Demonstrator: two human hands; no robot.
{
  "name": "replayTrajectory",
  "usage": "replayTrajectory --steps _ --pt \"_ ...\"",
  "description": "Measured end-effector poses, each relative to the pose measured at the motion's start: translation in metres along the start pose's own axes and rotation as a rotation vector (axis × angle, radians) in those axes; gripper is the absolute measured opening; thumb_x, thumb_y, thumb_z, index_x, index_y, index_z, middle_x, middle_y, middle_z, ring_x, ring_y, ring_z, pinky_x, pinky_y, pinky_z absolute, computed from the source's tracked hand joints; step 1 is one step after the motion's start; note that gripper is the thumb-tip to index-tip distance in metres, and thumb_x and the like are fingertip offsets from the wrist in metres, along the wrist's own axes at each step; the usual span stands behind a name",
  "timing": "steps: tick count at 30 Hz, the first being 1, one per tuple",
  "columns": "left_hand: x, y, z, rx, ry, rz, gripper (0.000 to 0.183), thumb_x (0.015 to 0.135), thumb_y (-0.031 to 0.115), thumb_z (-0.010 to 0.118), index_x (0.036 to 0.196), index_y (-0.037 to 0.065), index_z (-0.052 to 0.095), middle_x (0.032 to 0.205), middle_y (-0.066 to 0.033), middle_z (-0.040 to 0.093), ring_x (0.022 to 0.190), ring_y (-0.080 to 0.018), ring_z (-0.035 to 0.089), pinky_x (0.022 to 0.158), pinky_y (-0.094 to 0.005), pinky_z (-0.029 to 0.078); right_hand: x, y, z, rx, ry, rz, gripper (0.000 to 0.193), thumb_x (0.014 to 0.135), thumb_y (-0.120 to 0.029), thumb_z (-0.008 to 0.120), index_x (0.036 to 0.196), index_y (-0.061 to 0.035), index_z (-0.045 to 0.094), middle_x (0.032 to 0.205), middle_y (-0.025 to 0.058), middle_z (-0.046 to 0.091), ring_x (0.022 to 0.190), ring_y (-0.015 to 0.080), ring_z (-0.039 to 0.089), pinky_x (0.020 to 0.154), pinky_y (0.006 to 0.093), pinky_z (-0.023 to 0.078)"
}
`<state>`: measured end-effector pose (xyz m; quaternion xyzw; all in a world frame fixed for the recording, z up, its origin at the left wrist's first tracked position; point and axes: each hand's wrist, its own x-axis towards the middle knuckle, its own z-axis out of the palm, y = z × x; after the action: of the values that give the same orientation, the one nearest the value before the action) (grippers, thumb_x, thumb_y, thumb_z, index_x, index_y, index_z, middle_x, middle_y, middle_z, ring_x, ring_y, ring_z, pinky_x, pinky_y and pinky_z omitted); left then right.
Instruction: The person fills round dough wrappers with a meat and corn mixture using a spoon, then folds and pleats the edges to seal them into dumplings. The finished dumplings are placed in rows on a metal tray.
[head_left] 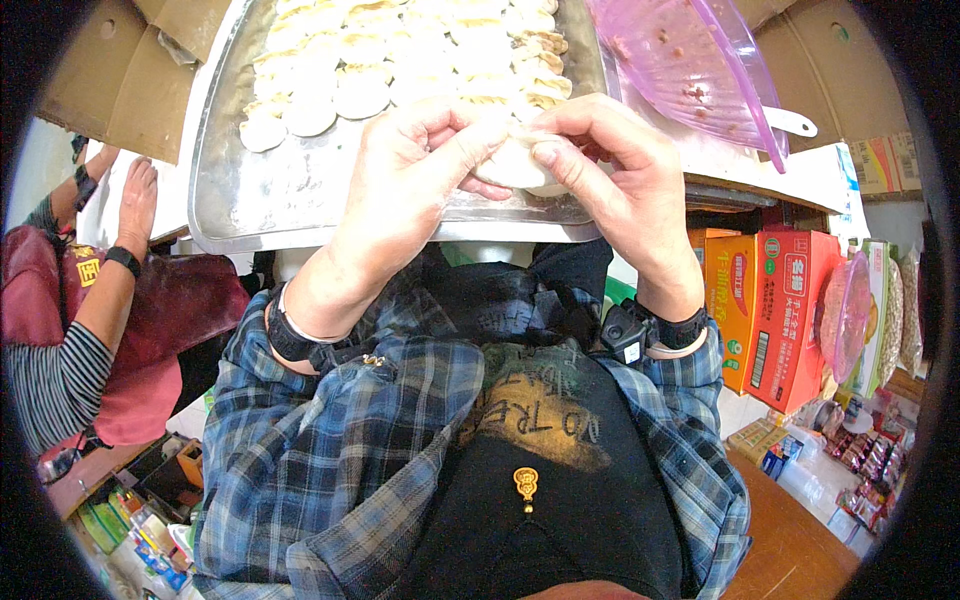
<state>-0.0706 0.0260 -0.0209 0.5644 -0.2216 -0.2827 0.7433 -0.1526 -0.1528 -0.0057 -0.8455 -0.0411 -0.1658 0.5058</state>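
Between my hands, over the near edge of a metal tray (262, 200), a dumpling (518, 172) of pale dough is pinched along its upper edge. The fingers and thumb of my left hand (400, 180) close on its left side. From the other side, the thumb and forefinger of my right hand (630, 180) press the dough together. Whether filling is inside cannot be seen. Behind my hands, rows of folded dumplings (362, 92) cover the far part of the tray, which is dusted with flour.
At the far right stands a purple plastic basin (690, 75) smeared with pinkish bits, a white handle (790, 122) beside it. Orange and red boxes (790, 310) are stacked to the right below the table. Another person's hand (138, 205) rests on the table at the left.
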Motion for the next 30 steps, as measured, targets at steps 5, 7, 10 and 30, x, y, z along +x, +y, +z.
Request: replayTrajectory --steps 5,7,10,30 --pt "0.0009 -0.0011 -0.0009 -0.004 -0.013 -0.004 0.015 0.093 0.011 0.057 0.1 -0.001 0.064 0.093 -0.0089 0.066 0.079 -0.0144 0.065 0.067 -0.0294 0.06 -0.0041 0.0007 0.0017 0.209 0.032 0.195 0.017 0.085 -0.004 0.068 0.1 0.0022 0.065 0.089 0.0039 0.066 0.081 0.0075 0.061 0.072 0.0201 0.049" --pt "0.0014 -0.0009 -0.0007 -0.024 -0.016 -0.004 0.015 0.093 0.01 0.057 0.101 -0.001 0.064 0.093 -0.009 0.066 0.08 -0.0146 0.066 0.067 -0.0291 0.059 -0.0046 0.0007 0.0 0.22 0.017 0.201 0.017 0.085 -0.005 0.068 0.099 0.0029 0.065 0.088 0.0042 0.066 0.08 0.0075 0.061 0.071 0.02 0.049" --pt "0.0016 0.0012 -0.0003 -0.037 -0.012 -0.016 0.016 0.093 0.01 0.057 0.102 -0.001 0.064 0.094 -0.0089 0.066 0.081 -0.0147 0.065 0.07 -0.0296 0.059 -0.004 0.0016 -0.0018 0.22 0.013 0.174 0.016 0.086 -0.005 0.068 0.099 0.0029 0.065 0.087 0.0035 0.066 0.078 0.0072 0.061 0.07 0.0197 0.049" --pt "0.0034 -0.0035 -0.0006 -0.098 0.025 0.041 0.02 0.093 0.013 0.06 0.105 -0.004 0.06 0.092 -0.0109 0.067 0.082 -0.0147 0.066 0.07 -0.0279 0.059 -0.0029 0.005 0.0054 0.11 0.083 0.085 0.016 0.088 -0.011 0.068 0.098 0.0016 0.065 0.085 0.0006 0.063 0.074 0.0055 0.056 0.066 0.0191 0.045"
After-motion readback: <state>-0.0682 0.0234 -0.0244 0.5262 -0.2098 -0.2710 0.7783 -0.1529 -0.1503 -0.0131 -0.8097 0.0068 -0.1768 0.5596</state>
